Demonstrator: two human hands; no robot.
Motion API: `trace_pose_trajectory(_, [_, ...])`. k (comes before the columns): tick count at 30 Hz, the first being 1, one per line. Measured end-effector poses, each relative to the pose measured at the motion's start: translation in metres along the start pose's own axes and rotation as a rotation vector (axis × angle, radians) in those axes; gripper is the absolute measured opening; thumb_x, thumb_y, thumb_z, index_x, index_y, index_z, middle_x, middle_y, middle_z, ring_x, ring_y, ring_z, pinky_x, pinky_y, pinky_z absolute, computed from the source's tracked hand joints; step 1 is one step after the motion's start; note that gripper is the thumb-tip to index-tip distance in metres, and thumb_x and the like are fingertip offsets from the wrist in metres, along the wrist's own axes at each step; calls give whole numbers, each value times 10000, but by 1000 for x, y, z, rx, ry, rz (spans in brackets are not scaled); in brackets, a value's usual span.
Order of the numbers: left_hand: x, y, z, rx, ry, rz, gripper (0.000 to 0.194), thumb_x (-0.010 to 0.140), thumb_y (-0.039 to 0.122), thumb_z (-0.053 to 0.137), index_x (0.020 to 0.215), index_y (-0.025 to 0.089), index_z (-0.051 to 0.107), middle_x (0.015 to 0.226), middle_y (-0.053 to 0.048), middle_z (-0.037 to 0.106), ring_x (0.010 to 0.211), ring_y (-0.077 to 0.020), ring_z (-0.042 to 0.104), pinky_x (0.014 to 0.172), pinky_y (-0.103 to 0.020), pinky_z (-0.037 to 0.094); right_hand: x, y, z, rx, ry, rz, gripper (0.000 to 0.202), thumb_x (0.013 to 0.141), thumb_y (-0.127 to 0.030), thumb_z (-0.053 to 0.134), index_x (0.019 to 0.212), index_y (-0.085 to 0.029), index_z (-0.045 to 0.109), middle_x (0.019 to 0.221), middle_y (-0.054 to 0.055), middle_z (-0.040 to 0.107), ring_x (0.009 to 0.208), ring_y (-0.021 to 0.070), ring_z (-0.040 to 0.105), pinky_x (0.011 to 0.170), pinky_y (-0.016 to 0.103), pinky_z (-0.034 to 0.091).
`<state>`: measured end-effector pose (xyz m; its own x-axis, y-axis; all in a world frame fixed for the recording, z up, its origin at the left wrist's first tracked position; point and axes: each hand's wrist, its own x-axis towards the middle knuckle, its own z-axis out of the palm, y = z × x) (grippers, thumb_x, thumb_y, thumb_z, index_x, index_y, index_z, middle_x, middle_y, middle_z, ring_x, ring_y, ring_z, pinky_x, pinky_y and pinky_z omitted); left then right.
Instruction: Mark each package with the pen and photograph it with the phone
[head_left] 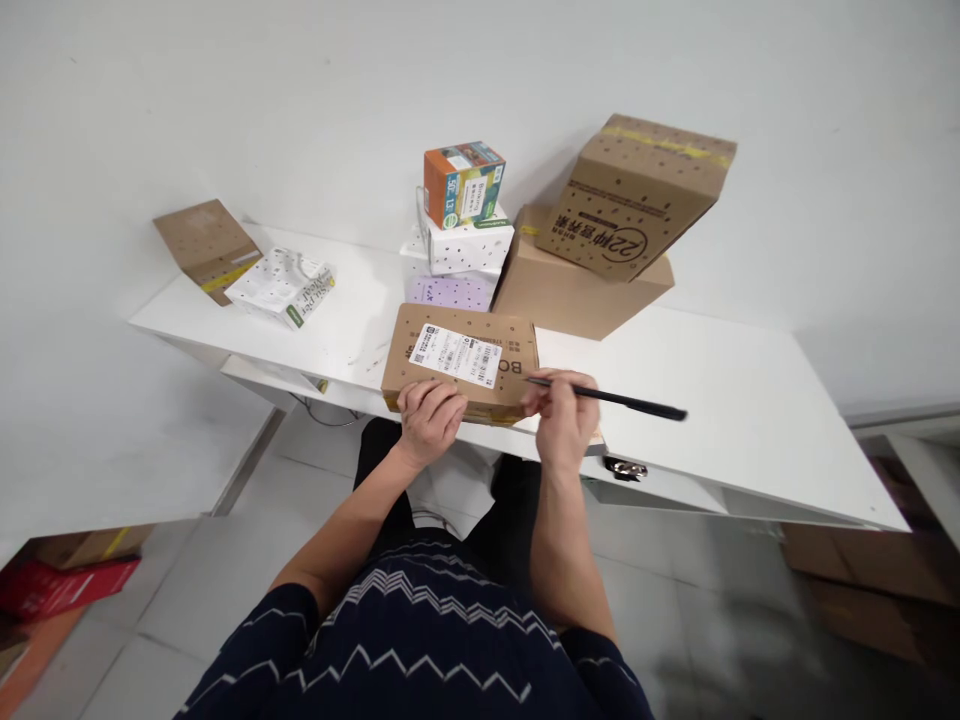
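At centre frame I see someone's left grip resting on a labelled cardboard box, the right grip holding a black pen at its right side. Towards the upper right, two stacked cartons stand on the white surface.

The head-worn camera faces forward and down from just above the torso, framing left hand, right hand, tabletop and wall.

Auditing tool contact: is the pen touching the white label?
Apart. The head view shows the tip of the pen short of the label, with a strip of brown box visible between them.
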<state>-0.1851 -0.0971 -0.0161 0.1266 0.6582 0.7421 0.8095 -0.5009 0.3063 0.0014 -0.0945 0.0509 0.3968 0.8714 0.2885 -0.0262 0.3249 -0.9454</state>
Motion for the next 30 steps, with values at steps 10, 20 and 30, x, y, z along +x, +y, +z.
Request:
trace_pose_trajectory(10, [1,3,0,14,38,19,152,910,321,593,923,288,740,967,-58,746,1012,-251,614,962,-454,362,13,73,-57,-1091,-358,258,118,799,-263,560,815,-176,637,656,71,653,690,232,603,641,303,386])
trace_pose_trajectory(20, [5,4,-2,90,154,136,130,897,275,603,926,282,730,945,-38,742,1004,-218,615,967,-398,372,9,84,-66,-1300,0,170,632,815,-461,638,1360,-150,554,1363,240,519,1212,397,471,941,515,400])
trace_pose_trajectory(30, [10,7,-4,78,228,172,98,861,234,647,924,271,713,927,-30,743,993,-212,617,955,-386,381,14,88,-77,-1387,-14,250,582,843,-428,609,1360,-164,569,1361,207,551,1207,388,478,965,522,387])
